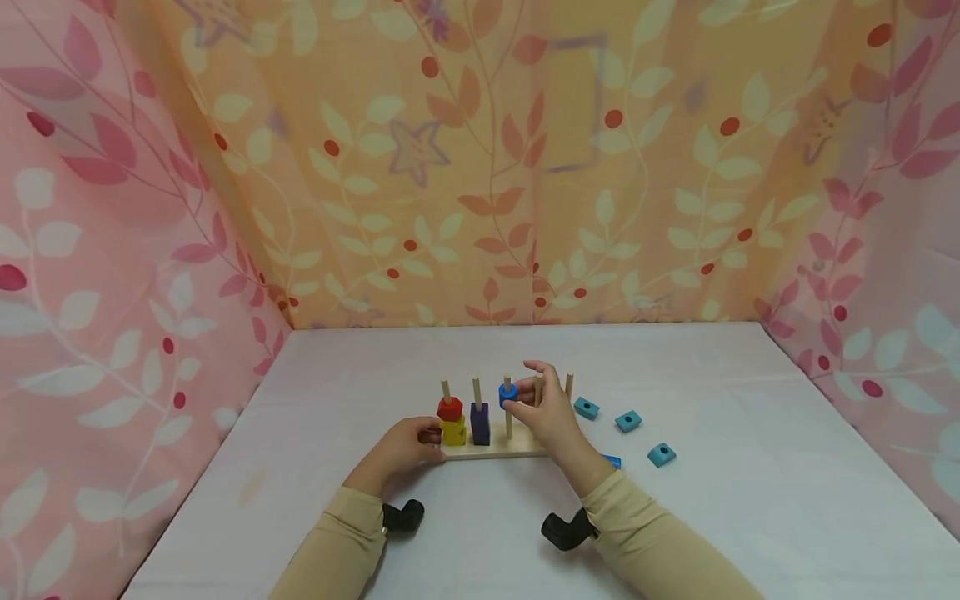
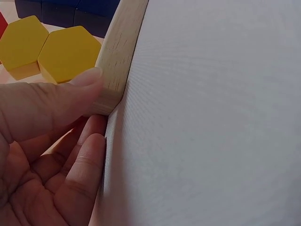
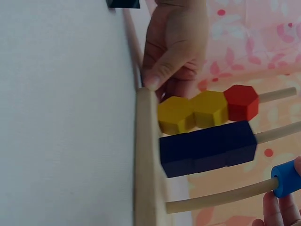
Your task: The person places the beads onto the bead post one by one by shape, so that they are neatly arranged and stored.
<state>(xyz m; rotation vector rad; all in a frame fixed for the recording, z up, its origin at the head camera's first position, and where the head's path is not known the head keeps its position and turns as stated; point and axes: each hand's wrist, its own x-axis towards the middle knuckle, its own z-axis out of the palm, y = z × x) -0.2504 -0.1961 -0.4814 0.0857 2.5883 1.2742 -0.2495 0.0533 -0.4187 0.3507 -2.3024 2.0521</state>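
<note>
A wooden pegboard [image 1: 491, 452] with several upright pegs stands on the table. My left hand [image 1: 405, 446] grips its left end, the thumb on the corner of the base and the fingers curled at the end in the left wrist view. My right hand [image 1: 553, 417] pinches a blue round block [image 1: 507, 394], which is threaded on the upper part of the third peg [image 1: 509, 427]. The first peg carries two yellow hexagonal blocks [image 3: 209, 109] under a red hexagonal one [image 3: 242, 102]. Dark blue square blocks [image 3: 207, 148] fill the lower second peg. My right hand partly hides the remaining pegs.
Teal blocks with holes lie to the right of the pegboard: one close by [image 1: 587, 407], one farther out [image 1: 628, 421] and one nearer the front [image 1: 662, 454]. Another blue block [image 1: 612, 462] shows partly behind my right wrist. Patterned curtains [image 1: 480, 167] enclose the table's back and sides.
</note>
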